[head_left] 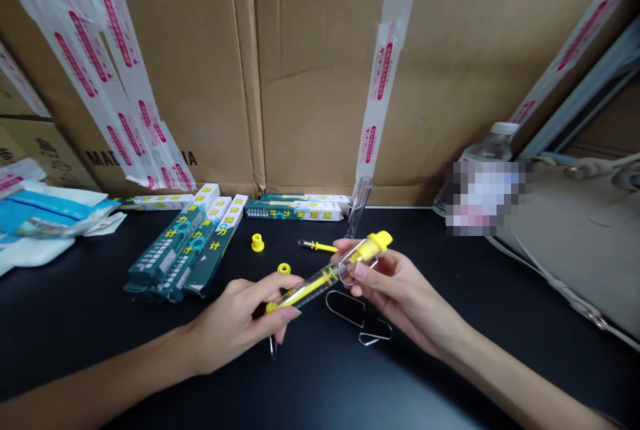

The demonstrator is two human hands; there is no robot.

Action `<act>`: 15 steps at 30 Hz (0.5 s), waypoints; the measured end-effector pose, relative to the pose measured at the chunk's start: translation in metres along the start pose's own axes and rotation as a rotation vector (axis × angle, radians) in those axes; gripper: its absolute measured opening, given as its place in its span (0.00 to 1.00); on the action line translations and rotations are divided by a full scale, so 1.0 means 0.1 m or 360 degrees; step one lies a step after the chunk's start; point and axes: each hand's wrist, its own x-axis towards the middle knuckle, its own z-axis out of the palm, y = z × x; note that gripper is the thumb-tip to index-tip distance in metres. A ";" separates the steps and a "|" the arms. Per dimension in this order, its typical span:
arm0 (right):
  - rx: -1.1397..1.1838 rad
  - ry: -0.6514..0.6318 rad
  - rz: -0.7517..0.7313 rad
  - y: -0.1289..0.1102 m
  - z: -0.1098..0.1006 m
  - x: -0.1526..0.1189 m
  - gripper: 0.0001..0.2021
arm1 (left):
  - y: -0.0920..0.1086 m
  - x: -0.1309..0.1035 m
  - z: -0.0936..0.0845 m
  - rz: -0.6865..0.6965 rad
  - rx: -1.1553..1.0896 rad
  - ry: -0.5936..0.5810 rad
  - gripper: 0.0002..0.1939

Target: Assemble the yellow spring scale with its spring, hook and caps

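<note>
A clear tubular spring scale (320, 281) with a yellow inner rod and yellow ends is held slantwise between both hands. My left hand (245, 317) pinches its lower end, where a metal hook (273, 348) hangs below. My right hand (385, 277) grips the upper end near the yellow cap (379, 242), and a thin wire loop (346, 277) shows by its fingers. Under the tube on the black table lie two bent wire loops (345, 307). Beyond it are a yellow cap (257, 243), a yellow ring (284, 269) and a yellow rod with a metal hook (317, 246).
Several green-and-white boxes (173, 243) lie at left, with more boxes (295, 209) at the back. An empty clear tube (359, 207) stands tilted behind my right hand. A bottle (493, 143) and a beige bag (575, 237) are at right. Large cardboard boxes (315, 83) wall the back.
</note>
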 end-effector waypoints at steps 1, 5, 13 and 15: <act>-0.0004 -0.0022 0.0031 0.01 0.01 -0.01 0.15 | 0.00 0.00 0.00 -0.0013 -0.0021 -0.0014 0.15; -0.0107 -0.0024 0.0055 0.01 0.06 -0.03 0.15 | 0.01 0.01 -0.01 -0.0052 0.0035 -0.0052 0.17; -0.0189 0.0123 -0.0250 0.00 0.02 -0.04 0.13 | 0.04 0.01 0.00 -0.0168 0.0014 0.0013 0.15; -0.0052 0.0153 -0.0284 -0.01 -0.01 -0.02 0.12 | 0.04 0.03 0.01 -0.0199 -0.0035 0.0055 0.15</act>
